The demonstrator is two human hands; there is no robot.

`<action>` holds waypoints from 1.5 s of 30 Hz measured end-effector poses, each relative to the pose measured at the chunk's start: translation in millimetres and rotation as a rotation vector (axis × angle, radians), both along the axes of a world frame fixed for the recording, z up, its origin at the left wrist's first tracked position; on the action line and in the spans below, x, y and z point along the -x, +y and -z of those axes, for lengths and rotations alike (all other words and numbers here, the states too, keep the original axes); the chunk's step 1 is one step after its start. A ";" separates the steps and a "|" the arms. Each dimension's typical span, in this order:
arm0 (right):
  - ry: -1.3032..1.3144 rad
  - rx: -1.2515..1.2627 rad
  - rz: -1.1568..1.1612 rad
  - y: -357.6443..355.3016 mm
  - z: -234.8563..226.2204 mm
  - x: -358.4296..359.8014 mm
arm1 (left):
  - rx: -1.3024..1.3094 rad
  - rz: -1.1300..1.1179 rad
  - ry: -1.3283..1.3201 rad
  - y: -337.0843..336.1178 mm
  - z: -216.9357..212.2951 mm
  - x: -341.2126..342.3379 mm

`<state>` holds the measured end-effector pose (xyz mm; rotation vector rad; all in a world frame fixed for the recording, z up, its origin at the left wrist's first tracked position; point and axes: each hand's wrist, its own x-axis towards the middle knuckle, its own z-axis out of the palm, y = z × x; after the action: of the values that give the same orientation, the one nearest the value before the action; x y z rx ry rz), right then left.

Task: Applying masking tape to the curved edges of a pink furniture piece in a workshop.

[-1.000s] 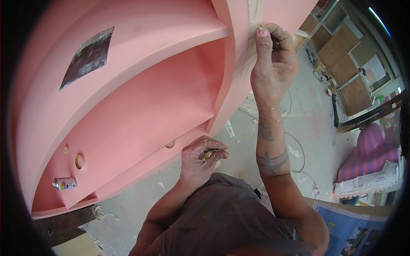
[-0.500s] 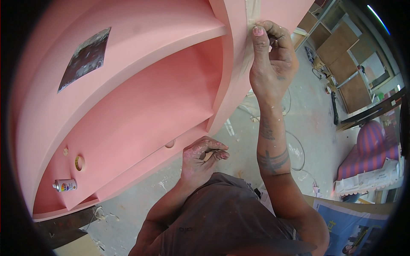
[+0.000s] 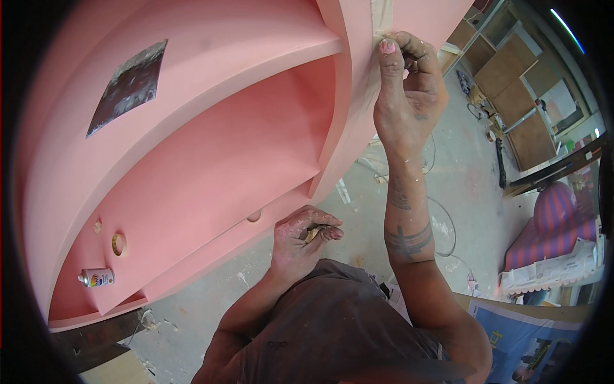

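Observation:
A large pink curved shelf unit fills the left and top of the view. Down its right-hand upright runs a pale strip of masking tape. My right hand is raised against this upright, thumb and forefinger pinched together on the tape. Lower down, in front of my body, my left hand is closed with fingers curled toward the thumb. A small tan patch shows between them; what it is I cannot make out. Both hands are smeared with pink and grey.
On the unit's upper surface lies a dark flat sheet. In its recess are a spray can and a tape roll. A cable loops over the paint-marked floor. Wooden panels and a striped seat stand at right.
Hardly anything differs. Both hands keep their places and grips, while the view shifts very slightly.

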<state>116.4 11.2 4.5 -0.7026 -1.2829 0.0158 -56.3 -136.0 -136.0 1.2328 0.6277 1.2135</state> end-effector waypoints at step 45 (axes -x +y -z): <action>-0.168 -0.185 0.212 8.2 3.2 -2.6 | 0.037 0.031 0.008 2.1 1.9 3.5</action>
<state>119.0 19.4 1.2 -0.6869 -1.3444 -0.3368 -59.7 -133.9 -137.9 1.2131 0.6316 1.1666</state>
